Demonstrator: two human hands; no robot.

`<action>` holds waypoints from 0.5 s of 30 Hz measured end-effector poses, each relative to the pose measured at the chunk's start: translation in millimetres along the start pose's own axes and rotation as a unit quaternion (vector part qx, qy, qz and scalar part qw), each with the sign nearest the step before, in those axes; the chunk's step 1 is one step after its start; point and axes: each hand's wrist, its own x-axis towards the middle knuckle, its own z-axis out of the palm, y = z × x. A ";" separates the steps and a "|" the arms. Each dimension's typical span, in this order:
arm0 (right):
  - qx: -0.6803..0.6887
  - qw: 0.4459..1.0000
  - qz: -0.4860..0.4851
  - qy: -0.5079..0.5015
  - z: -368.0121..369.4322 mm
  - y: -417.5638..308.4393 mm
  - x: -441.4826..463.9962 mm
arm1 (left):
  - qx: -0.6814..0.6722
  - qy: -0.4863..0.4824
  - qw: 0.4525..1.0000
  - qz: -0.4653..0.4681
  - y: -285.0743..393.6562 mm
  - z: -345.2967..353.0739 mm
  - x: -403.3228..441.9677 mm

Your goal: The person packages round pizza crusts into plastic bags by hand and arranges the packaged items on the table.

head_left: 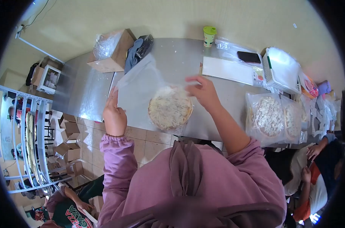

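Observation:
A round pizza (pixel 170 109) topped with pale shredded cheese lies on the metal table, inside a clear plastic bag (pixel 144 74). The bag's loose end spreads toward the upper left. My left hand (pixel 115 116) is beside that loose end, fingers stretched upward and thumb apart; whether the fingertips touch the film is hard to see. Just above the pizza's right edge, my right hand (pixel 203 92) hovers with bent, spread fingers, slightly blurred, and nothing visible in them.
Bagged pizzas (pixel 269 116) lie at the right. Behind them stands a white basket (pixel 280 72), near a phone (pixel 249 57), a white board (pixel 227 70) and a green cup (pixel 209 37). A cardboard box (pixel 113 53) holds plastic at the back left. Other people sit at lower left and right.

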 end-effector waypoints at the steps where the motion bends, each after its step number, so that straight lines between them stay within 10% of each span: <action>1: -0.107 0.990 0.071 0.055 -6.1 32.6 -2.7 | 0.046 -0.003 0.999 0.024 -13.6 6.0 -3.2; 4: -0.223 0.952 0.207 0.016 -2.4 92.5 -25.6 | -0.057 -0.037 0.993 -0.096 -26.6 10.3 -12.9; 6: 0.008 0.934 0.357 0.013 11.8 86.6 -39.1 | -0.080 -0.023 0.988 -0.130 -26.8 7.9 -15.9; 12: 0.078 0.926 0.334 0.155 35.4 93.8 -37.6 | -0.121 0.024 0.974 -0.191 -50.8 -0.6 -22.7; 15: 0.230 0.898 0.373 0.046 30.5 102.1 -30.7 | -0.129 0.042 0.970 -0.204 -58.3 -7.9 -26.0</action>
